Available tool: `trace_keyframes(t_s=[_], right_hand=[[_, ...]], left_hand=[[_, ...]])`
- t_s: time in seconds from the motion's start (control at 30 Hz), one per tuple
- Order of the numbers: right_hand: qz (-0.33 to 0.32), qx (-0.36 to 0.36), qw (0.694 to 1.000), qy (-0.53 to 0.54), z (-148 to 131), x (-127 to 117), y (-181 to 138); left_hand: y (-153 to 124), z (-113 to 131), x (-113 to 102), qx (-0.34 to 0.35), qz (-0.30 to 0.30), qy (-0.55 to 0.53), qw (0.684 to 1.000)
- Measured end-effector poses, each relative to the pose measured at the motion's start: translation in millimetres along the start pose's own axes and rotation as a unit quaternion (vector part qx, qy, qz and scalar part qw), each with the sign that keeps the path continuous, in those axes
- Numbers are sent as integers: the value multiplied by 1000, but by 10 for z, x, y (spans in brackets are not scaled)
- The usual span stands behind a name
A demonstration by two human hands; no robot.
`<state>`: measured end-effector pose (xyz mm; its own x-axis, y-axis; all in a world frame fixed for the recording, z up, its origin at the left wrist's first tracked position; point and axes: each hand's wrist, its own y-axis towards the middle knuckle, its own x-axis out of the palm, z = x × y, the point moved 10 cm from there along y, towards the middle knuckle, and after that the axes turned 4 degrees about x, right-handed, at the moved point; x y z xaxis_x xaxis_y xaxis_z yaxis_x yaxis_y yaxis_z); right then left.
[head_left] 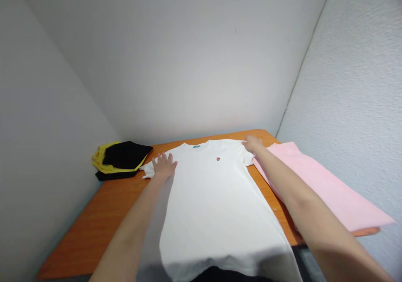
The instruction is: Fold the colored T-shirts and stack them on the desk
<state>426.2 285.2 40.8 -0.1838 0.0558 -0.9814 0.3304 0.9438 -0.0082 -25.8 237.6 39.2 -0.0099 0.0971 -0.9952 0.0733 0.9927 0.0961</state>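
Observation:
A white T-shirt lies spread out front side up, its collar toward the wall and its hem at the near edge. A small dark emblem sits on its chest, and a green label shows inside the neck. My left hand rests with fingers spread on the shirt near the left sleeve. Over at the right sleeve, my right hand touches the fabric by the shoulder. Its fingers are partly hidden, so I cannot see whether they pinch the cloth.
The shirt lies on an orange-brown wooden table. Black and yellow folded clothes are stacked at the back left corner. A pink cloth lies along the right side, under my right forearm. White walls close in the back and both sides.

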Motion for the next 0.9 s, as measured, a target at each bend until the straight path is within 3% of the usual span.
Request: trace_keyframes(t_s=[0.07, 0.13, 0.23, 0.3, 0.37, 0.43, 0.53, 0.77, 0.9], right_hand=[[-17, 12, 1000, 11, 43, 9, 32], [-38, 21, 999, 25, 108, 11, 69], [-85, 16, 995, 53, 165, 43, 109], [-113, 1, 991, 75, 146, 58, 114], [-116, -16, 988, 100, 93, 25, 114], [-97, -31, 987, 122, 34, -60, 117], [-58, -45, 986, 150, -27, -223, 132], [-25, -50, 962, 266, -62, -392, 175], [-25, -33, 932, 360, -80, -437, 141]], left_hand=[[-222, 459, -217, 54, 34, 4, 998], [-684, 1140, -346, 157, 58, -6, 986], [-1841, 2393, -408, 414, 108, -81, 900], [-2533, 2982, -343, 498, 147, -121, 846], [-2968, 3347, -293, 518, 220, -154, 812], [-3116, 3570, -182, 514, 242, -171, 805], [-3085, 3718, -41, 522, 219, -157, 809], [-2975, 3646, 45, 502, 144, -120, 845], [-2881, 3564, 123, 444, 32, -174, 878]])
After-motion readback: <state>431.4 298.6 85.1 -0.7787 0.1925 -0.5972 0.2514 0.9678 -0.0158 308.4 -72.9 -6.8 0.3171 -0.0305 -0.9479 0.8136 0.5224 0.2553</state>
